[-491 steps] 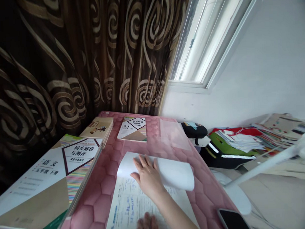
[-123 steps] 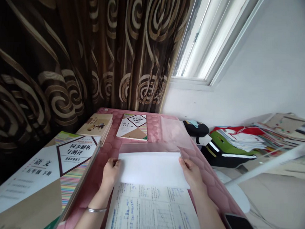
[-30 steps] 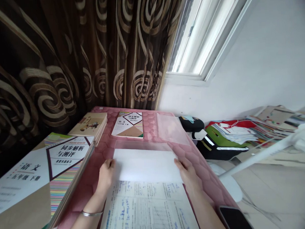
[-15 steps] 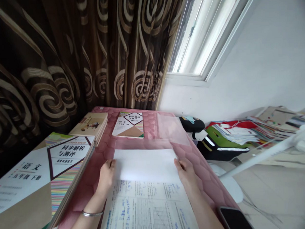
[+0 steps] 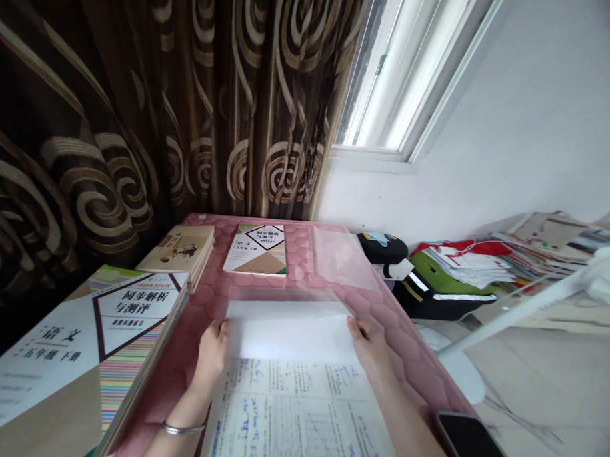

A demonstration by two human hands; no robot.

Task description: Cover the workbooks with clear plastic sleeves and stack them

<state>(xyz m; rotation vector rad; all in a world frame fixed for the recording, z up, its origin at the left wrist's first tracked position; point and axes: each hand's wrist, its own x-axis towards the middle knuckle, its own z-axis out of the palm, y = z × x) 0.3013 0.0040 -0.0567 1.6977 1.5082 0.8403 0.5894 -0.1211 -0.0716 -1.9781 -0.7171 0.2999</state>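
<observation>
My left hand (image 5: 215, 346) pinches the left edge of a blank white sheet (image 5: 289, 339). At its right edge, my right hand (image 5: 372, 343) grips the same sheet between thumb and fingers. A crosswise fold or edge shows near the sheet's top. Below it, towards me, lies a printed page (image 5: 299, 419) with blue handwriting; I cannot tell whether the two are joined. Clear plastic film (image 5: 287, 294) shows just past the sheet's far edge. A silver bangle sits on my left wrist.
On the pink quilted table cover (image 5: 298, 252) lie a large workbook (image 5: 50, 371), a stack of tan books (image 5: 178, 249), a smaller workbook (image 5: 256, 250), another clear plastic sheet (image 5: 341, 257) and a phone (image 5: 467, 436). Right of the table are a green-and-black bag (image 5: 437, 290) and a white stand (image 5: 518, 308).
The far strip of the white sheet now looks separate from the rest, with a crosswise line across it. Both hands keep almost the same place and grip.
</observation>
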